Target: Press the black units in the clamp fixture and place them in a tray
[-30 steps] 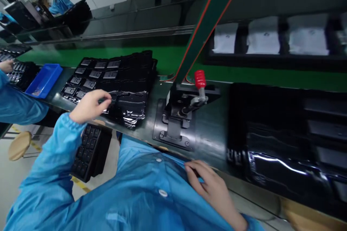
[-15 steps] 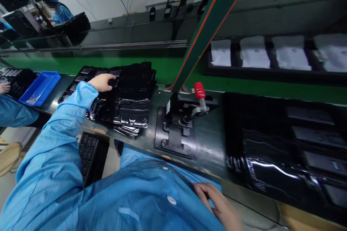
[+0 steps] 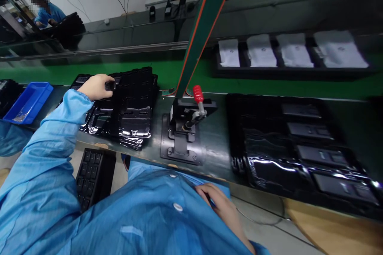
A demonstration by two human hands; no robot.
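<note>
My left hand (image 3: 96, 87) is closed on a small dark rectangular part (image 3: 110, 85), pinched between thumb and fingers. It is held over a stack of shiny black plastic trays (image 3: 134, 101) on the bench. My right hand (image 3: 221, 207) rests low against my blue smock, its visible fingers loosely bent and apart, with nothing clearly seen in it. Between the two hands, on the bench, stands a black clamping fixture (image 3: 181, 143) with a red-handled toggle clamp (image 3: 198, 94); its flat bed shows no part on it.
Right of the fixture lies another stack of black trays (image 3: 269, 147) holding dark flat parts. White-covered pieces (image 3: 263, 50) sit in a black tray behind. A green post (image 3: 206, 20) rises beyond the fixture. A blue bin (image 3: 37, 95) and a co-worker's sleeve (image 3: 13, 139) are at left.
My left hand has lifted slightly off the tray stack with the small dark part in its fingers. The view has shifted to the right; my right hand stays by my smock.
</note>
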